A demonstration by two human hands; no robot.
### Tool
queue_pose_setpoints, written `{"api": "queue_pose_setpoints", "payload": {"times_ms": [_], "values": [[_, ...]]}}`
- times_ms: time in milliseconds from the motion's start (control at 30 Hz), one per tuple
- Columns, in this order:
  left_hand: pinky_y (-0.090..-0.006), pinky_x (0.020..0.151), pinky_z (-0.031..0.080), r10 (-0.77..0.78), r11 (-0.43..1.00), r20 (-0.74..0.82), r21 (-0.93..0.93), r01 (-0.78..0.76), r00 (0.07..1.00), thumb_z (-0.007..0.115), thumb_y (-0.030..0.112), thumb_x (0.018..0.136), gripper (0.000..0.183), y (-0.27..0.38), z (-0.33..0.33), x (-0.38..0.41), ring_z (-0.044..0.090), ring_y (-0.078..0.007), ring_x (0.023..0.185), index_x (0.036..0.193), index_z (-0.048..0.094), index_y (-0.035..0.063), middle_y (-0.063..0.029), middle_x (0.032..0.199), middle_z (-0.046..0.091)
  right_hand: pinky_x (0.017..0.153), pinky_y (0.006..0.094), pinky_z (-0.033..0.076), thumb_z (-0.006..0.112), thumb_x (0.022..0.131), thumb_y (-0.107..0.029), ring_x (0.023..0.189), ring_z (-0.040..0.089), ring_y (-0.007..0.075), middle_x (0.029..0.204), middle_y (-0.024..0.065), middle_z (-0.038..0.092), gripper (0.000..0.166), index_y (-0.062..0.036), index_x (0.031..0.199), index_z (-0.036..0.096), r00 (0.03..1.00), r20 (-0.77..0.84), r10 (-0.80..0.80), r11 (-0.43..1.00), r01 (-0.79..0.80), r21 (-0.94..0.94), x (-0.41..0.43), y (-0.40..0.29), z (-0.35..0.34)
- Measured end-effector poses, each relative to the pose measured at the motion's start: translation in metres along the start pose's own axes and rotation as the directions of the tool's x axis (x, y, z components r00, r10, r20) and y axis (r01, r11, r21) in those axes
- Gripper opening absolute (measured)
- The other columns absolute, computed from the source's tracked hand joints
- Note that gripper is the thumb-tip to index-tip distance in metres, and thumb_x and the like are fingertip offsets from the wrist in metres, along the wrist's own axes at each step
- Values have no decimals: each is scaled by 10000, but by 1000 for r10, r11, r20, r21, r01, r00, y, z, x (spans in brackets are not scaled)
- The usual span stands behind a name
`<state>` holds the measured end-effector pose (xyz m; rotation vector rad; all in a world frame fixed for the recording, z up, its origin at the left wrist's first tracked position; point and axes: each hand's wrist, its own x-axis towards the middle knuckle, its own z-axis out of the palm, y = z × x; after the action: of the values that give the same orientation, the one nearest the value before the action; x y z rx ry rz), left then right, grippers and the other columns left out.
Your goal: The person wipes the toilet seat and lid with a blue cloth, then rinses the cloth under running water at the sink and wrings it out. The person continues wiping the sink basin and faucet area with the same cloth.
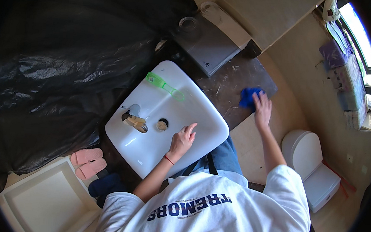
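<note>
My right hand [262,109] is on a crumpled blue cloth [249,97] at the edge of the dark marbled countertop [222,81], right of the sink. Over the near part of the white sink [201,117] is my left hand [183,138], with nothing in it and a red string on the wrist. A green plastic brush [164,86] lies across the sink's far left side. The metal faucet [135,122] stands beside the round drain [162,124].
A dark grey box-shaped appliance [207,42] stands at the counter's far end. Black plastic sheeting [62,57] covers the left side. Pink slippers [88,163] sit by a pale tray-like basin [51,200]. A white toilet [309,165] stands at the right.
</note>
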<state>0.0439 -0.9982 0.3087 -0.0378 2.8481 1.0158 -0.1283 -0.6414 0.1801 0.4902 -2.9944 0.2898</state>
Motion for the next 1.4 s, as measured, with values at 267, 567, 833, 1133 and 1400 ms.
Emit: {"api": "queue_pose_setpoints", "payload": {"times_ms": [267,567,833,1133,1400], "values": [[-422,662,542,-6,997,43,-76,9,999,680,69,896,340,6,19,-6,657,-312,716,1227,604,77,-131,838,657,1170,549,321,509,799,104,1448,351,440,1566,197,391,765,-258,1473,510,987,-60,151,974,-138,177,93,-25,37],[-417,654,534,-63,993,-6,-104,62,998,683,77,903,230,6,1,-29,655,-326,716,1131,653,73,-122,800,656,1045,476,433,594,808,-17,1297,539,327,1415,116,584,482,-206,1236,712,992,-16,-127,964,127,235,-89,-89,-7],[-343,589,537,-59,987,-52,-155,50,997,673,88,929,192,-13,6,-50,669,-225,569,1119,659,60,-92,777,665,894,334,528,490,912,59,941,671,243,1150,104,683,398,-101,1217,689,716,366,595,285,-613,736,-99,-68,-44],[-424,729,548,-116,954,57,-271,127,992,661,52,895,234,-5,0,-68,677,-318,791,1128,646,65,-133,925,678,962,411,523,679,658,77,1082,581,347,1251,77,662,489,-155,1079,766,995,25,-98,902,78,424,-114,-209,-97],[-324,914,533,61,942,-5,-330,-59,998,586,-95,808,548,-44,-10,-80,679,-255,1078,1314,620,111,-115,1221,662,945,286,522,562,989,-40,1012,651,169,1108,60,692,249,-79,1203,682,768,599,-228,-18,-618,786,-107,-256,-117]]}}
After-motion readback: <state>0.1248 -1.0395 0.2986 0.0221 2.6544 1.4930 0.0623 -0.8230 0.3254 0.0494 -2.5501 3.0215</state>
